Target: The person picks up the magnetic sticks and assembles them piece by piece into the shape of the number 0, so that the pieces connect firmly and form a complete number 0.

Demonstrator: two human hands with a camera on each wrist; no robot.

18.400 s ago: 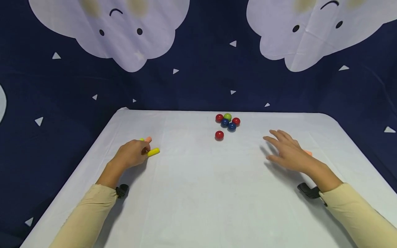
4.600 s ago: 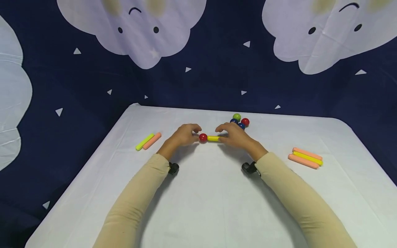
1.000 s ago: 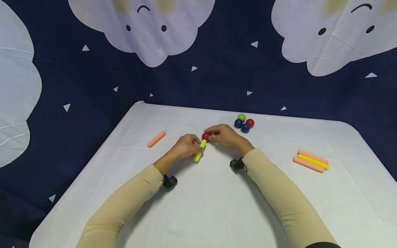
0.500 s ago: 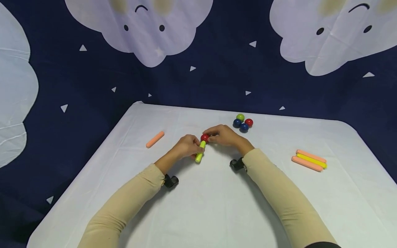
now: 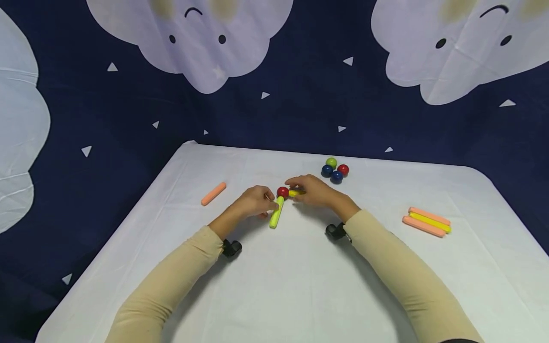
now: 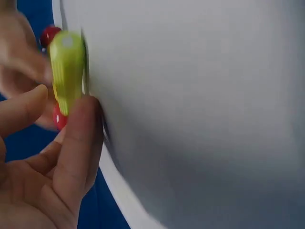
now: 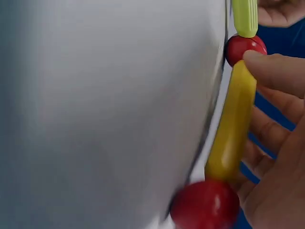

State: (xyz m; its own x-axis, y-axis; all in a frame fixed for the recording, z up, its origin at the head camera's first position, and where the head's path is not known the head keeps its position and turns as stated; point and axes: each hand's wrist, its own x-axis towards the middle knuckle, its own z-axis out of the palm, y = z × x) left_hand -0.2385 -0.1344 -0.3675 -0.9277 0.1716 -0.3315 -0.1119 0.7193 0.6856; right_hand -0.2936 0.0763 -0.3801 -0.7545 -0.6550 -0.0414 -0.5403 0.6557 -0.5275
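In the head view my left hand is beside a lime-green stick, a fingertip at its edge. The left wrist view shows its thumb and fingers apart around the stick's lower part. The stick's far end meets a red ball. From that ball a yellow stick runs right, under my right hand. A second red ball sits at its other end, hidden in the head view. My right thumb touches the yellow stick near the first ball; the other fingers are spread behind.
A loose orange stick lies on the left of the white table. Two orange sticks and a yellow stick lie together on the right. Behind my right hand are a green ball, a red ball and two blue balls.
Earlier the lime stick lay at the left; my left hand brought it to the red ball and has now loosened its pinch. My right hand has let go of that ball and moved slightly right.
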